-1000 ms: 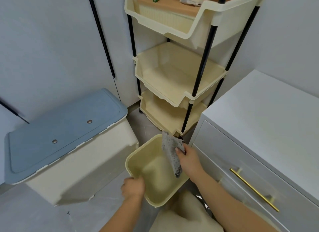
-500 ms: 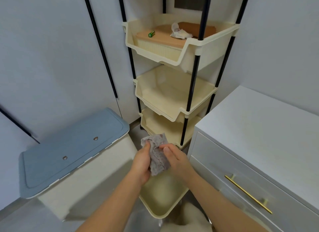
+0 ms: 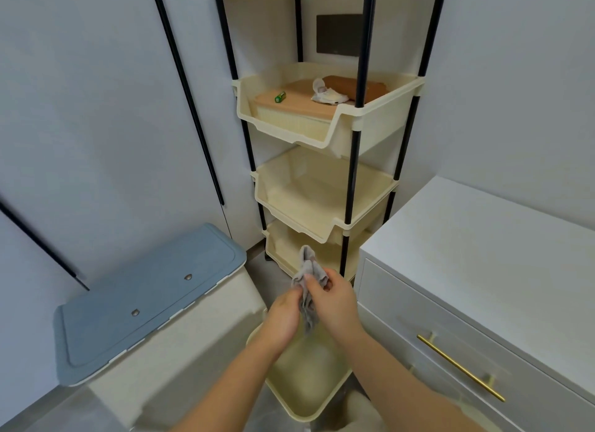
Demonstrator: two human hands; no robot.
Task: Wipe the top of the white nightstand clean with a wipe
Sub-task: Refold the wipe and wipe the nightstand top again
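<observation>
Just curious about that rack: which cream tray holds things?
The highest tray fully in view: it holds a lidded box with a green battery and crumpled tissue on top. The middle tray and bottom tray look bare.

I see both hands meeting above the cream basin [image 3: 306, 383]; my left hand [image 3: 283, 315] and right hand [image 3: 335, 306] each grip the grey wipe [image 3: 307, 270], bunched between them; the white nightstand [image 3: 483, 238] stands just to the right; a tiered rack [image 3: 370, 132] stands behind; a blue-lidded bin [image 3: 151, 296] sits left.
</observation>
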